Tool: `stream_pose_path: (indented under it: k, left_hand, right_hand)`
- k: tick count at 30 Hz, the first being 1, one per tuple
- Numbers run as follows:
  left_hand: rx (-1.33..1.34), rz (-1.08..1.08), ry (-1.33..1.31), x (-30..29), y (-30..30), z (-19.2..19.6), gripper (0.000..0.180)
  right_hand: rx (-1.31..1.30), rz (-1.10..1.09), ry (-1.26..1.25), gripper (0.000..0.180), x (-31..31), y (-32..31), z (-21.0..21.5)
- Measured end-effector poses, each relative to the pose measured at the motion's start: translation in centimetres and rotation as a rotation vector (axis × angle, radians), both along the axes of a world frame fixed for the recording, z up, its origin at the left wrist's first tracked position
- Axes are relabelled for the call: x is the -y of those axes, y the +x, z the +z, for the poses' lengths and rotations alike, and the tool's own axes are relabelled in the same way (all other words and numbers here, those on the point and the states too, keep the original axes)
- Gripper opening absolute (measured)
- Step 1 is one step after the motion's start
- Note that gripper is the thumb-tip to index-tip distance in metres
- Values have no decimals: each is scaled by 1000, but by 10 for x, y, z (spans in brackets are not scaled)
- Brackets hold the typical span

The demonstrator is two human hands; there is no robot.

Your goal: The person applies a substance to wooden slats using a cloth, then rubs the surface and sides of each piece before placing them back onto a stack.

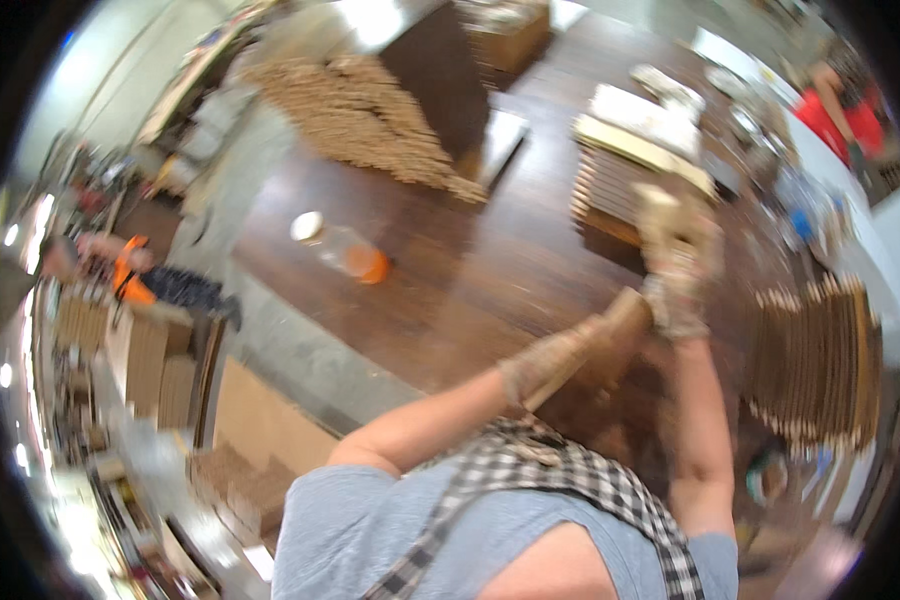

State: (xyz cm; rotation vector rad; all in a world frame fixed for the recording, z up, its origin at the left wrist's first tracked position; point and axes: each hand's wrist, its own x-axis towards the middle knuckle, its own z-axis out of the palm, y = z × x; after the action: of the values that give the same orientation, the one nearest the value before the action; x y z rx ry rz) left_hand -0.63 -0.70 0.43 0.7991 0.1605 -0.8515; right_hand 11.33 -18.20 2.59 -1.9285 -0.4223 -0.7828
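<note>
My left hand [560, 358], in a pale work glove, grips a brown piece of cardboard [625, 318] low over the dark table [440, 320]. Part of the piece is hidden by the hand. My right hand [678, 265], gloved too, reaches farther out, between that piece and a stack of folded brown cardboard [610, 195]. Motion smears its fingers, so whether it holds anything cannot be made out. Pale yellow and white packs [645, 120] lie on top of the stack.
A bottle with orange liquid [355, 258] lies left of centre. Behind it rises a big pile of cardboard pieces [360, 115]. Another cardboard stack [815, 360] stands right, beside a roll of tape [768, 478]. Co-workers are at far right [840, 105] and left [160, 275].
</note>
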Motion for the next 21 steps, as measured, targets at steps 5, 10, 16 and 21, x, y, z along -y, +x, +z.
stream_pose_path:
  k: [5,10,16,21]
  left_hand:
    - [160,102,-254,9,19,-29,59]
    - [136,216,-690,32,30,-38,45]
    - [155,405,-56,5,52,-38,65]
    - [71,400,-261,-1,69,-53,50]
  right_hand:
    - [-217,44,379,59,43,-5,-16]
    - [88,137,-203,50,-22,-48,-21]
    - [24,442,-107,61,-37,-129,-50]
    - [-300,232,368,64,-9,-116,-62]
